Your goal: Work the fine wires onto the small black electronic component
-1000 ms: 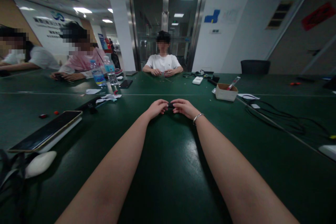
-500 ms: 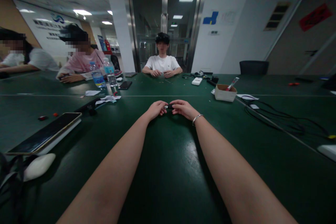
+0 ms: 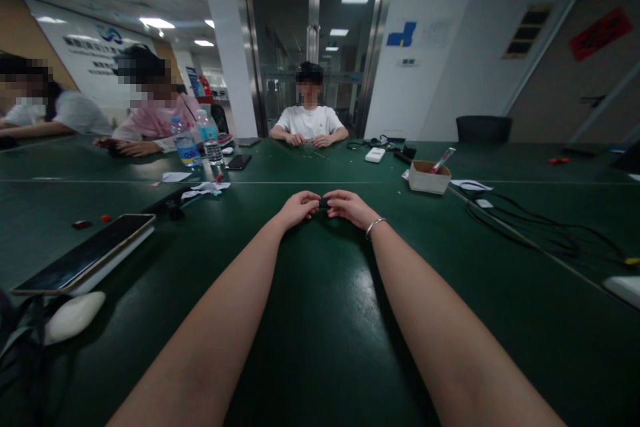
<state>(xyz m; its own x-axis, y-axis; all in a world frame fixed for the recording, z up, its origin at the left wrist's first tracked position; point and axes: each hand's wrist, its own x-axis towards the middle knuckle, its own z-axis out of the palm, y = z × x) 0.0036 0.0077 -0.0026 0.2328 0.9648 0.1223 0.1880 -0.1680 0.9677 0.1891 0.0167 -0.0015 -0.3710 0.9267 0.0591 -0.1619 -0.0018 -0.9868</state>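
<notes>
Between my two hands, just above the green tabletop [image 3: 320, 293], is a small black object [image 3: 324, 203]; its exact kind is too small to make out. My left hand [image 3: 299, 208] is closed, with the thumb and fingertips pinching the object's left end. From the other side my right hand [image 3: 353, 208], with a silver bracelet [image 3: 375, 228] at the wrist, pinches the right end. The fingertips of both hands nearly meet and hide most of it.
On the left lie a phone [image 3: 90, 253] on a white box, a white mouse-shaped item [image 3: 75, 317] and paper scraps [image 3: 206, 189]. Two water bottles [image 3: 186, 143] stand beyond. A small box [image 3: 429, 178] and black cables [image 3: 530, 223] are at right. Three people sit around the table.
A shiny metal end showed at my left fingertips before; now only black shows between my hands. Both hands have hardly moved. The person in pink has shifted their hands slightly left.
</notes>
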